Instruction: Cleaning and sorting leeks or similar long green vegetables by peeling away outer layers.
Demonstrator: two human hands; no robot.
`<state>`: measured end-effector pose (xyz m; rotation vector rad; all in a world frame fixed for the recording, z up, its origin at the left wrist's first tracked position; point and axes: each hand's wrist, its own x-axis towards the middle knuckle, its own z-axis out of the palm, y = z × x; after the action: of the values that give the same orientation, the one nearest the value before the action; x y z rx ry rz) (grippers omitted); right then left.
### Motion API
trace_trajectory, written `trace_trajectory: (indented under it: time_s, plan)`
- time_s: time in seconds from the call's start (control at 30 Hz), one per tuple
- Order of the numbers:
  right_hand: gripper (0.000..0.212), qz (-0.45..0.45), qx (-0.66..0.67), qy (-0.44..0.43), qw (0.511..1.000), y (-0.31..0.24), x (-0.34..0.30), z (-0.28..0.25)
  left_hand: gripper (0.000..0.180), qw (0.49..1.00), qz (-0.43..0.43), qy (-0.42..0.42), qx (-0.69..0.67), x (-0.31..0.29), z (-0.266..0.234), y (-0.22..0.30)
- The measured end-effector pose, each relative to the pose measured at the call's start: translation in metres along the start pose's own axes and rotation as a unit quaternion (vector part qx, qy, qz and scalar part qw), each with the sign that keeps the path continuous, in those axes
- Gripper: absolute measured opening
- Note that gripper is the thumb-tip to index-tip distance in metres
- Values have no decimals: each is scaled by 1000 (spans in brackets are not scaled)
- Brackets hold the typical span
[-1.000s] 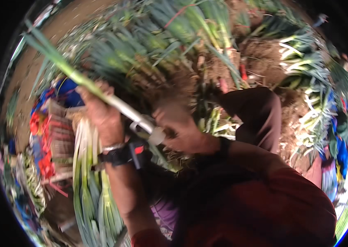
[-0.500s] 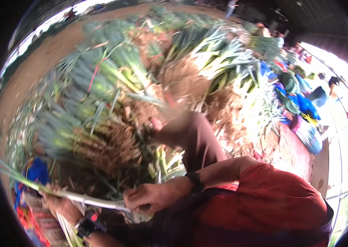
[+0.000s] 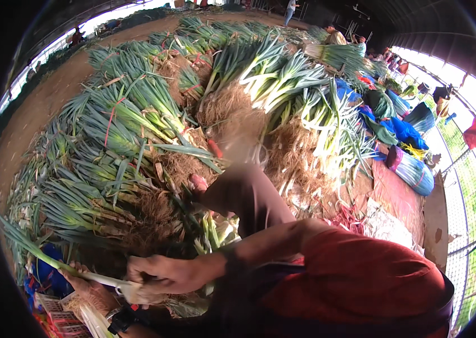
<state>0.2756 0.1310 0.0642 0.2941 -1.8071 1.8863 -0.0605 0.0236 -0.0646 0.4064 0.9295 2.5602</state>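
Note:
A long green onion (image 3: 52,261) slants across the lower left, its green leaves toward the left rim and its white stalk toward my right hand. My left hand (image 3: 90,288) is closed around the stalk near its middle. At the white lower end, my right hand (image 3: 164,273) has its fingers curled tight on the stalk, partly smeared by motion. A pale, loose layer hangs under those fingers. Below my left hand lie more white stalks with roots (image 3: 92,316).
Many bundles of green onions (image 3: 136,107) with brown roots (image 3: 156,217) cover the ground ahead. My bent knee (image 3: 255,188) rises in the middle. A white plastic crate (image 3: 60,315) stands lower left. Blue and green sacks (image 3: 407,132) lie at right. Other people (image 3: 290,11) are far off.
My right hand has moved left along the stalk, closer to my left hand. A loose pale layer now shows under it. The view has shifted slightly.

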Motion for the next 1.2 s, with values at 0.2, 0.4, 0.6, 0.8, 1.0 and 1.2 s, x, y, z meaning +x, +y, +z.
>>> trace_trajectory:
  time_s: [0.2, 0.4, 0.6, 0.8, 1.0, 1.2]
  plan:
    - [21, 6, -63, 76, 995, 22, -29, 9, 45, 999, 18, 35, 25, 12, -18, 29]
    - [23, 23, -254, -70, 965, -1, -107, -12, 50, 722, 244, 78, 643, -39, 44, 85]
    - [33, 25, -384, -175, 906, 12, -33, -33, 29, 992, 70, 101, 10, -33, 85, 58]
    - [34, 3, -330, -63, 942, 66, 38, 13, 27, 995, 65, 58, -40, -53, 88, 65]
    - [30, 123, -352, -17, 928, 77, 44, 30, 20, 995, 58, 20, -80, -62, 101, 58]
    - [19, -34, -464, -53, 884, 76, 31, 34, 24, 997, 56, 50, -32, -58, 89, 61]
